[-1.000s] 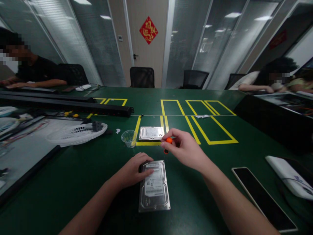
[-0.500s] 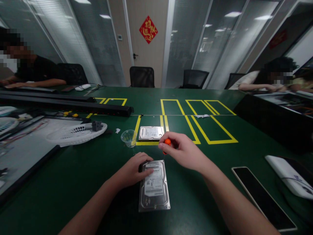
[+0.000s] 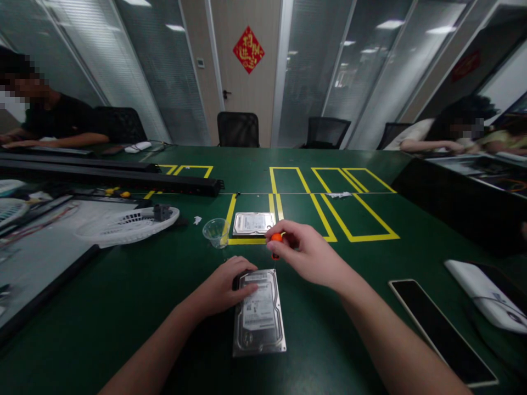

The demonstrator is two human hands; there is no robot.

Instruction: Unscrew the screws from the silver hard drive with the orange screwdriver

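A silver hard drive (image 3: pixel 263 323) lies label up on the green table (image 3: pixel 329 340) in front of me. My left hand (image 3: pixel 230 282) grips its far left corner, thumb across the label and fingers over the far edge. In my right hand (image 3: pixel 302 249) is a screwdriver with an orange handle (image 3: pixel 276 239), pinched between thumb and fingers. The screwdriver stands nearly upright, and its thin shaft points down at the drive's far right corner. Just beyond my hands rests a second hard drive (image 3: pixel 253 223), inside a yellow tape outline.
A clear plastic cup (image 3: pixel 216 232) stands left of the second drive. To the left are a white oval frame (image 3: pixel 127 226) and long black bars (image 3: pixel 177 180). A phone (image 3: pixel 442 332) and a white device (image 3: pixel 486 296) lie at the right. Two people sit across the table.
The screwdriver's orange handle has turned and tilted slightly in my right hand. My left hand and the drive under it stay in place.
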